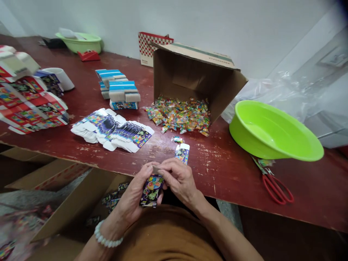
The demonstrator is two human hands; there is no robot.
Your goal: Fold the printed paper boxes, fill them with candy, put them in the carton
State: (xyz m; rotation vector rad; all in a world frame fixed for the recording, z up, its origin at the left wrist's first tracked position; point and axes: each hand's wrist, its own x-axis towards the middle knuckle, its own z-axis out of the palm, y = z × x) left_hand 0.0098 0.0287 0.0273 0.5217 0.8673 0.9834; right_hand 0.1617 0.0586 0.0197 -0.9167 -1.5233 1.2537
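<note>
"Purple printed card is seen at the clock's centre. How is it held?"

"As a small box point(152, 190), kept just off the near table edge, above the lap. Its body is clasped by the left hand point(136, 188), with the fingers curled behind it. Its top flap is pinched by the right hand point(179, 177), thumb and fingertips set close together. Whether anything is inside cannot be told."

"What could be spoiled?"

"The flap, most likely. If it were pushed down askew, a crease or tear could be caused. If the left hand's clasp were loosened, the box could be dropped past the edge, since no table is beneath it."

"And around it?"

"At one o'clock, a second carton point(182, 154) is found just beyond the right hand; by a careless knuckle it could be knocked into the lone wrapped sweet point(177, 139). At half past ten, the fanned flat cartons point(111, 130) could be scattered by a sleeve or forearm. At three o'clock, the red-handled scissors point(277, 188) could be snagged if the right arm were swung wide."
</note>
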